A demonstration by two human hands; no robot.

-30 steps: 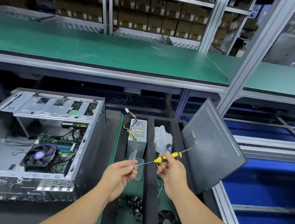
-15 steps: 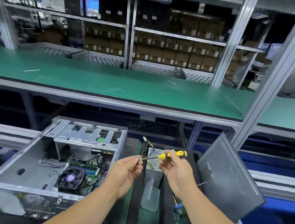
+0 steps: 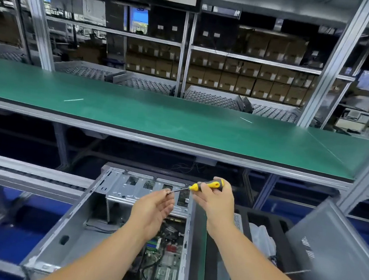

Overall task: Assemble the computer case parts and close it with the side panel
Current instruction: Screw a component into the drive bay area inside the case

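Right hand [image 3: 214, 203] grips the screwdriver [image 3: 206, 185], left hand [image 3: 154, 207] pinches its tip (above the open case [image 3: 81, 227] holding a motherboard [image 3: 165, 257]).

no legible text, box labels [image 3: 215, 84] and screens [image 3: 138, 19] too blurred

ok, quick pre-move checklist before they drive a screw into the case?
1. Screwdriver gripped: ok. The right hand is wrapped round the yellow-and-black handle.
2. Tip supported: ok. The left hand pinches at the shaft's tip.
3. Screw seated on the tip: cannot tell; fingers cover it and it is too small.
4. Computer case open for access: ok. It lies on its side with the motherboard exposed.
5. Side panel out of the way: ok. It leans to the right, apart from the case.
6. Tool lined up with a screw hole: not ok. It is held in the air above the case.
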